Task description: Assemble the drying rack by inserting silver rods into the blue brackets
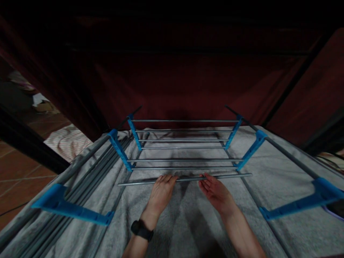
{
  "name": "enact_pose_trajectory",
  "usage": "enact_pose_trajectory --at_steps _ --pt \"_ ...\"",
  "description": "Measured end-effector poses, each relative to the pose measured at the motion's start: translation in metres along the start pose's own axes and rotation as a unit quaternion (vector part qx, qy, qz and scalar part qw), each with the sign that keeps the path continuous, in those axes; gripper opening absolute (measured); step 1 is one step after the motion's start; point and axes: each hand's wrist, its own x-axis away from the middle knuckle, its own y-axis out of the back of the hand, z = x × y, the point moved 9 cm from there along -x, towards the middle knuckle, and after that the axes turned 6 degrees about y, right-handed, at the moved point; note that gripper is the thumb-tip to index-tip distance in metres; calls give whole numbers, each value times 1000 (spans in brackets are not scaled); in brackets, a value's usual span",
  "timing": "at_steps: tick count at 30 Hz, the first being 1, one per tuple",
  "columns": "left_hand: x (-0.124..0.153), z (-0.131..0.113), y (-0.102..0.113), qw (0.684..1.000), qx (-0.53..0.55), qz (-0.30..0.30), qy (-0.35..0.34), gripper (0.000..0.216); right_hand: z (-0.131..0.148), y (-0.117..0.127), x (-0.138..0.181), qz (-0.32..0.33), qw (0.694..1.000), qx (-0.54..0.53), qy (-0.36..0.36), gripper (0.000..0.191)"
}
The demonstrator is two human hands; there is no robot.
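Note:
A thin grey metal rod (188, 178) lies crosswise in front of me, its two ends apart from the blue brackets. My left hand (163, 190), with a black watch on its wrist, has its fingers closed over the rod left of the middle. Right of the middle, my right hand (213, 190) pinches the same rod between thumb and fingers. Beyond it stands a rack frame of grey tubes and blue plastic brackets (248, 150), several crossbars (185, 160) joining its two sides. Two nearer blue brackets, a left one (77, 210) and a right one (301, 204), carry no crossbar between them.
Several loose grey tubes (88, 186) lie along the left side on a grey blanket (185, 229). A dark red wooden panel (177, 86) rises behind the rack. At the right edge lies a phone-like dark object (335, 209). Tiled floor (24, 175) shows at the left.

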Motion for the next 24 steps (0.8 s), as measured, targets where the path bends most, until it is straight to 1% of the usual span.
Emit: enact_pose_trajectory --at_steps 8,11,13,19,22,24 --pt "3 -19 0 999 -19 31 -22 45 9 8 1 -15 1000 9 -2 22" --pt "4 -21 0 999 -18 25 -27 47 13 13 -2 -1 1000 4 3 21" --pt "5 -20 -1 999 -16 15 -28 48 15 16 -3 -3 1000 0 4 20" --pt "3 -21 -4 999 -20 13 -28 40 23 28 -7 -47 999 13 15 13" --pt "3 -25 -5 999 -22 20 -31 37 25 33 -13 -48 998 32 37 14" --pt "4 -27 -6 999 -25 23 -32 34 27 34 -17 -33 997 42 57 18"
